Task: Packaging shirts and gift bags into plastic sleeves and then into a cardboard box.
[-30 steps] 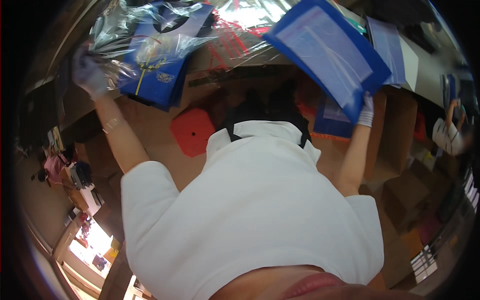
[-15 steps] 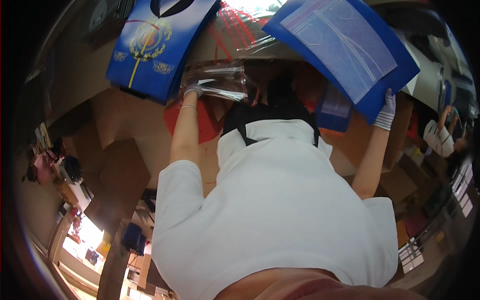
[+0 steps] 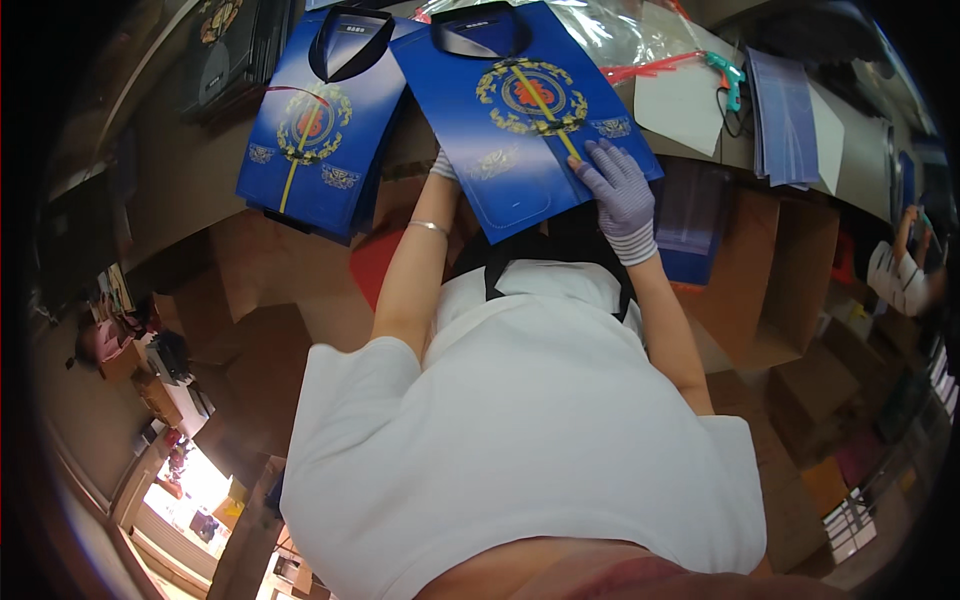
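Observation:
A blue paper gift bag [image 3: 460,110] with a black collar-like opening, a gold wreath and a red emblem lies tilted in front of me, over the table edge. On its front face rests my right hand [image 3: 622,195] in a pale purple knit glove with a striped cuff, fingers stretched out and apart. My left hand [image 3: 444,166], also gloved, reaches behind the bag's lower left edge; its fingers are hidden there. To the left, overlapped at its edge, is a stack of matching blue bags [image 3: 262,185].
Crinkled clear plastic [image 3: 625,35] with red strips covers the table's back. A teal glue gun [image 3: 732,78] lies right, beside blue sheets [image 3: 785,125]. Dark items [image 3: 235,75] stand far left. Below are cardboard boxes [image 3: 805,280]; another person [image 3: 893,270] is at the right edge.
The bag my right hand held has swung left and now shows its decorated front instead of its plastic-covered side. My left hand has moved right, behind it. My right hand now lies on it.

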Tool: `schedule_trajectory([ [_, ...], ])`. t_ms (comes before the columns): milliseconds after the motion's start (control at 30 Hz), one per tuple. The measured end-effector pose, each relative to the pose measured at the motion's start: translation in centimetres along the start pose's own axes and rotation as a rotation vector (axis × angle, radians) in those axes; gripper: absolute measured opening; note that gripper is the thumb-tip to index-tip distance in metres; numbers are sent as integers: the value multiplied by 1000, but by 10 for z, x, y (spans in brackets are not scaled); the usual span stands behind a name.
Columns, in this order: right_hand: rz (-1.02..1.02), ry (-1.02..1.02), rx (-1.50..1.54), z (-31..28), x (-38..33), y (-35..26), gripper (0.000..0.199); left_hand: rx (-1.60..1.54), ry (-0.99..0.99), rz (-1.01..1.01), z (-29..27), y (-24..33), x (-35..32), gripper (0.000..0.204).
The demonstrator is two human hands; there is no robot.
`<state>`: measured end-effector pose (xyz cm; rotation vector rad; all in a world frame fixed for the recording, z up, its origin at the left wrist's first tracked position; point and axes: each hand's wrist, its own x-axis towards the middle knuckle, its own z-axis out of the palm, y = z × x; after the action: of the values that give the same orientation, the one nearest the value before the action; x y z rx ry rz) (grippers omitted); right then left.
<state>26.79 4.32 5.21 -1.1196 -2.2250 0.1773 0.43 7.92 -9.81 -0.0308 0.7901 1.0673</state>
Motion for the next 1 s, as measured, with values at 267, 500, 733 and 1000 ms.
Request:
schedule_trajectory([
  [267,16,-251,-146,12,-22,55,50,-11,349,327,48,11,-4,77],
  [500,1159,151,882,70,-91,107,52,98,243,195,14,-5,10,14],
  [733,1332,-152,1589,47,-60,101,59,189,87,277,24,-11,10,16],
  [1000,710,-111,87,-172,-87,111,26,1157,-351,301,143,-44,45,24],
])
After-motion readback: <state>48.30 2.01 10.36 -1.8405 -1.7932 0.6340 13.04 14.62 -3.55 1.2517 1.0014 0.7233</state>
